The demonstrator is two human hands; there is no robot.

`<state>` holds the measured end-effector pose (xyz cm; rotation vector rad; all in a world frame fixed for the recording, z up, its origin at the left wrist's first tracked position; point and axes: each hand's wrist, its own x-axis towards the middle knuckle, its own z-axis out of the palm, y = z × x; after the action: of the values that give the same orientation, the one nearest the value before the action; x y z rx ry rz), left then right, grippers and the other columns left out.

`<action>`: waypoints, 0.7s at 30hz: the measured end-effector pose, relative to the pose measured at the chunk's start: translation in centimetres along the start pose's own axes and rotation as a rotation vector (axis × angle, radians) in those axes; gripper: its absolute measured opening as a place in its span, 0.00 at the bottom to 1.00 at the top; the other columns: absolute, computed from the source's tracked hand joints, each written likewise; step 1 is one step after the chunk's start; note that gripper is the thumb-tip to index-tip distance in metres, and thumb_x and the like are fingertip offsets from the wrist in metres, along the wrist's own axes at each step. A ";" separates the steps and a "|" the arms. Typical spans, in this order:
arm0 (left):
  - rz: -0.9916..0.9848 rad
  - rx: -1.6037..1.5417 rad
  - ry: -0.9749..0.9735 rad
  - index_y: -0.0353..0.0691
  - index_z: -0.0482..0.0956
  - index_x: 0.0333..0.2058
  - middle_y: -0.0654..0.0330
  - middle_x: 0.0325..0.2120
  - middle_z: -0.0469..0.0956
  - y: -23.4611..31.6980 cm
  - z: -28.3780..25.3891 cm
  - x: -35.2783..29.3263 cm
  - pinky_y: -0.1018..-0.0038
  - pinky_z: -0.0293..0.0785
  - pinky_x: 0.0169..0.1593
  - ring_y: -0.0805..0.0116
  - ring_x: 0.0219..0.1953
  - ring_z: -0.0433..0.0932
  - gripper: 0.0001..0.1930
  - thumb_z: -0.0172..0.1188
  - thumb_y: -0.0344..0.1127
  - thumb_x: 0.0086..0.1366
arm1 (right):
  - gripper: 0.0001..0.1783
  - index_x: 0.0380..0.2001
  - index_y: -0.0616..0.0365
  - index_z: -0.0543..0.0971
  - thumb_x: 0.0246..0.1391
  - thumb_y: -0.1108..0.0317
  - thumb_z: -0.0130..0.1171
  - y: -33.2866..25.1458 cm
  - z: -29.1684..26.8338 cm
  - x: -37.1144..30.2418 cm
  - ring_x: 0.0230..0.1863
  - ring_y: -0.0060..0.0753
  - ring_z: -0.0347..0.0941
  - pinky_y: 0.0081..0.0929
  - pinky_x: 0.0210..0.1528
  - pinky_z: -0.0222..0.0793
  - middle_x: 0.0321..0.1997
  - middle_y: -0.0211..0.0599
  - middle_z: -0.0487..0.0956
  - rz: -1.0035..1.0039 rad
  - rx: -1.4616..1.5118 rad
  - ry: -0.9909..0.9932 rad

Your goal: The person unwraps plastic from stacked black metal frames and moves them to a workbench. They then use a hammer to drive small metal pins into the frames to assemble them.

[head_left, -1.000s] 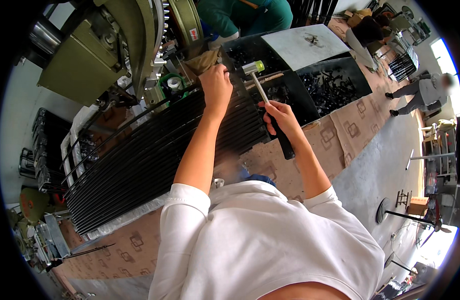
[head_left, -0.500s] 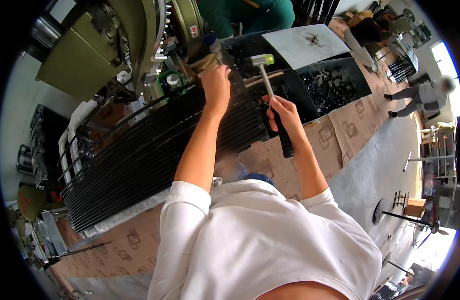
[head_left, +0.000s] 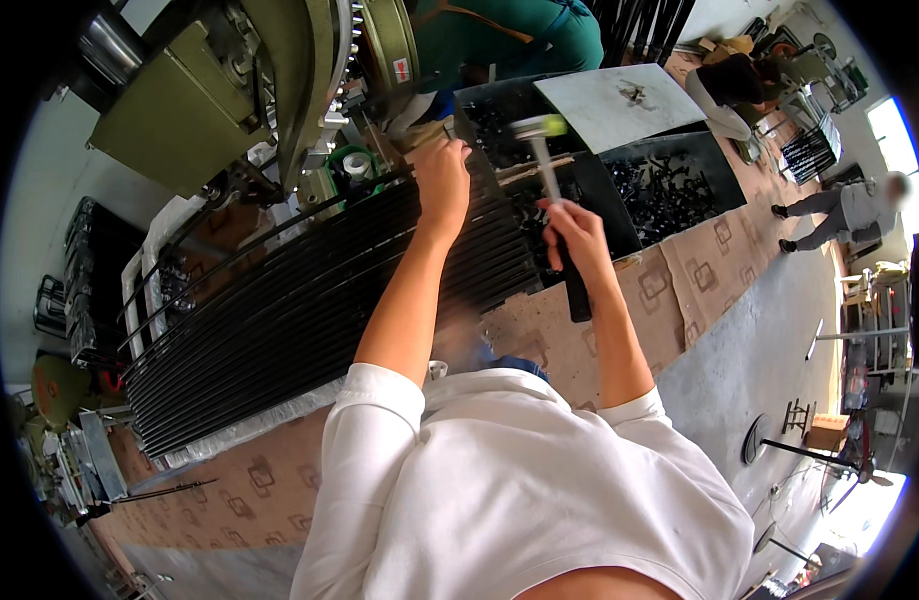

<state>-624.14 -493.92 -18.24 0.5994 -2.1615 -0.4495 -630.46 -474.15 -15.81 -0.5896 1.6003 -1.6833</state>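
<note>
My right hand is wrapped round the black grip of a mallet. The mallet's head, with a yellow-green face, is smeared by motion above the black trays. Bent over the end of a row of long black metal tubes, my left hand has its fingers closed together. Whatever they pinch is hidden from view. The tubes lie side by side and run off to the lower left.
Black trays of small black parts stand beyond my right hand, partly under a grey-white sheet. A green machine rises at the left. A person in green works opposite; another person stands far right.
The mallet head has swung slightly and is blurred. My left hand stays closed at the tube ends. The person in green has bent further, and the whole view has shifted a little.
</note>
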 end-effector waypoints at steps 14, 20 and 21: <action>0.039 0.178 -0.096 0.37 0.76 0.32 0.58 0.26 0.74 -0.3 0.4 -0.2 0.64 0.63 0.37 0.60 0.33 0.71 0.08 0.52 0.34 0.60 | 0.18 0.43 0.68 0.69 0.58 0.63 0.46 -0.6 1.0 -0.1 0.09 0.17 0.59 0.14 0.11 0.53 0.16 0.29 0.66 0.048 0.125 -0.029; 0.023 0.262 -0.137 0.37 0.74 0.36 0.58 0.27 0.73 -0.3 0.8 -0.1 0.64 0.60 0.37 0.61 0.35 0.69 0.10 0.49 0.36 0.61 | 0.18 0.42 0.67 0.69 0.58 0.62 0.45 -0.3 0.0 0.4 0.09 0.17 0.58 0.13 0.11 0.52 0.16 0.28 0.65 0.007 0.161 0.117; 0.015 0.263 -0.154 0.37 0.74 0.36 0.58 0.27 0.73 -0.4 0.8 -0.2 0.63 0.60 0.37 0.60 0.35 0.69 0.10 0.49 0.36 0.61 | 0.17 0.42 0.67 0.70 0.58 0.62 0.45 -0.2 0.3 0.4 0.09 0.17 0.58 0.14 0.11 0.53 0.16 0.28 0.65 0.005 0.049 0.078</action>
<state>-624.60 -494.04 -19.03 0.7113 -2.3913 -0.2089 -630.50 -474.61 -15.66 -0.5007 1.6084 -1.7561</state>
